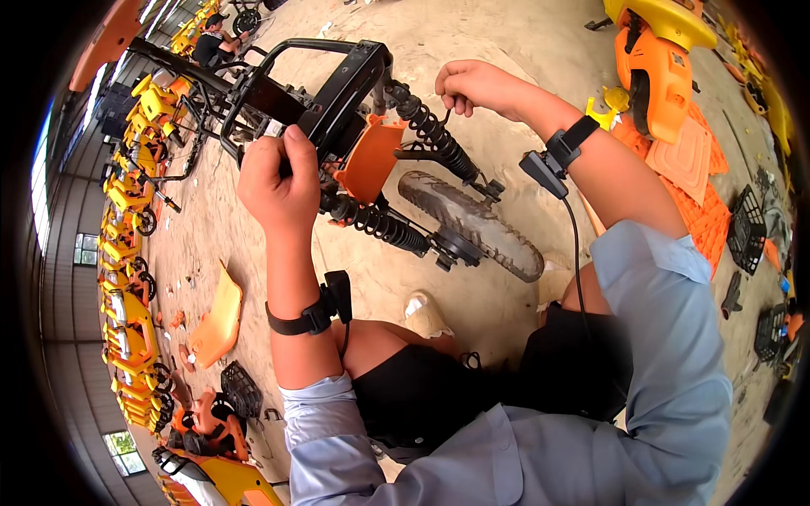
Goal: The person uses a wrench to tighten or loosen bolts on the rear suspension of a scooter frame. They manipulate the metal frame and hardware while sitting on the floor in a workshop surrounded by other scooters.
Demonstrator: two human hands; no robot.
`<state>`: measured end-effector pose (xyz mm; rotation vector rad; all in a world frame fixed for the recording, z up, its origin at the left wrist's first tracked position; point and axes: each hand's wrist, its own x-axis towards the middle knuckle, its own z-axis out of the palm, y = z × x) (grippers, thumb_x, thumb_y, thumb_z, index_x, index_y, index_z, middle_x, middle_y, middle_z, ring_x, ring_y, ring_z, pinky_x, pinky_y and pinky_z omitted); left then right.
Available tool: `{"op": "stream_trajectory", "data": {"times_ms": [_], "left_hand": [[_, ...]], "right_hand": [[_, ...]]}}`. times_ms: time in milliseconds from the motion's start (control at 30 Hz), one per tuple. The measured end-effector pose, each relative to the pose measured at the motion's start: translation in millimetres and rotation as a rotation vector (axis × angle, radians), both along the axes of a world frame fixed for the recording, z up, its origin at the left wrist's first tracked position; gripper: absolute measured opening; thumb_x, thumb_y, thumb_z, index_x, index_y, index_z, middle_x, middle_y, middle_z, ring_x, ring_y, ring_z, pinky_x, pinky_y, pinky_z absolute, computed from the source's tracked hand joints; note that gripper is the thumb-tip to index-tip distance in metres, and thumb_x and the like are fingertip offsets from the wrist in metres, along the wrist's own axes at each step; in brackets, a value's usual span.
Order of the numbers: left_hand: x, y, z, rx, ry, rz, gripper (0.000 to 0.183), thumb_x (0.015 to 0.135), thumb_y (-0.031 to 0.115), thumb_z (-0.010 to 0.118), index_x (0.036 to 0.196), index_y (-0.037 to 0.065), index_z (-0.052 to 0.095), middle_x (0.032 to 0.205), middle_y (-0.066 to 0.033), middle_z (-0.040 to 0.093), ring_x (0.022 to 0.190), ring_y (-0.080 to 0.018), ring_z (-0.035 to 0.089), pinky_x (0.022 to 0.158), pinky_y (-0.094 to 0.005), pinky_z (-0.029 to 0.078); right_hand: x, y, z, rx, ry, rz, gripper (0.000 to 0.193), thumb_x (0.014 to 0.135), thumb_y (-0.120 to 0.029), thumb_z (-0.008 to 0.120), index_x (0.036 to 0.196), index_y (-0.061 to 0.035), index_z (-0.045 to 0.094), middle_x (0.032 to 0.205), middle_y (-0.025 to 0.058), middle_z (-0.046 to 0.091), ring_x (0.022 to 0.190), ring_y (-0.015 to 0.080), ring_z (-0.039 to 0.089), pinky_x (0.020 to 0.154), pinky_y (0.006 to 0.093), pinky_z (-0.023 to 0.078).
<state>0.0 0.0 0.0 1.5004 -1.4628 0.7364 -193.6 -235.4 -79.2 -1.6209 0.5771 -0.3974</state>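
Fingers curl in on both left hand and right hand near the black frame, hiding whether either grips anything.

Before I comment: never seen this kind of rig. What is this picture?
There's no robot: just a person's two bare hands, seen from above by a wide fisheye camera worn on the head, so edges bend. Each forearm wears a black strapped device. The left hand is curled beside a black vehicle frame; the right hand is by a coil spring above a wheel. A thin dark piece shows below the right fingertips; I can't tell what either grip holds. On the floor at left lies an orange panel, with yellow vehicles lined up beyond.
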Motion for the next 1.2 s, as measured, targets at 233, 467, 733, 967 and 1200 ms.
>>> {"op": "stream_trajectory", "data": {"times_ms": [233,467,733,967,1200], "left_hand": [[-3.7,-2.3,-0.3,-0.023,0.021,-0.010,0.039,0.089,0.005,0.073,0.062,0.005,0.045,0.059,-0.0079,0.044,0.053,-0.0226,0.041,0.051,-0.0345,0.035],[-2.8,-2.1,2.7,-0.033,-0.013,0.018,0.040,0.089,0.009,0.073,0.062,0.005,0.046,0.058,-0.0083,0.045,0.053,-0.0245,0.043,0.051,-0.0362,0.036],[-7.4,-3.4,4.9,-0.030,-0.015,0.025,0.039,0.089,0.010,0.074,0.061,0.005,0.047,0.058,-0.0089,0.046,0.052,-0.0252,0.044,0.050,-0.0363,0.036],[-8.2,-6.3,6.1,-0.059,-0.028,0.016,0.038,0.088,0.009,0.073,0.061,0.005,0.047,0.058,-0.0088,0.046,0.052,-0.0258,0.045,0.050,-0.0367,0.038],[-4.2,1.0,12.9,-0.083,-0.072,0.006,0.035,0.086,0.004,0.072,0.062,0.005,0.046,0.058,-0.0095,0.046,0.052,-0.0285,0.045,0.050,-0.0384,0.036]], "right_hand": [[8.4,20.5,11.5,-0.187,0.072,-0.021,0.020,0.093,-0.020,0.057,0.095,-0.0038,0.068,0.078,0.0047,0.066,0.067,0.0149,0.060,0.063,0.0317,0.049],[31.5,42.2,8.0,-0.441,0.062,-0.026,0.020,0.090,-0.013,0.052,0.091,0.0008,0.068,0.075,0.0097,0.065,0.069,0.0211,0.059,0.066,0.0375,0.049],[34.6,46.6,12.4,-0.504,0.129,-0.035,0.025,0.089,-0.014,0.051,0.093,0.0024,0.069,0.076,0.0140,0.066,0.071,0.0257,0.061,0.069,0.0401,0.050],[40.6,47.5,22.1,-0.612,0.178,-0.030,0.030,0.087,-0.014,0.051,0.096,0.0053,0.072,0.089,0.0277,0.069,0.086,0.0421,0.068,0.079,0.0473,0.054],[48.2,52.3,21.0,-0.619,0.151,-0.062,0.031,0.087,-0.017,0.051,0.094,0.0050,0.072,0.093,0.0304,0.068,0.091,0.0467,0.066,0.084,0.0487,0.053]]}}
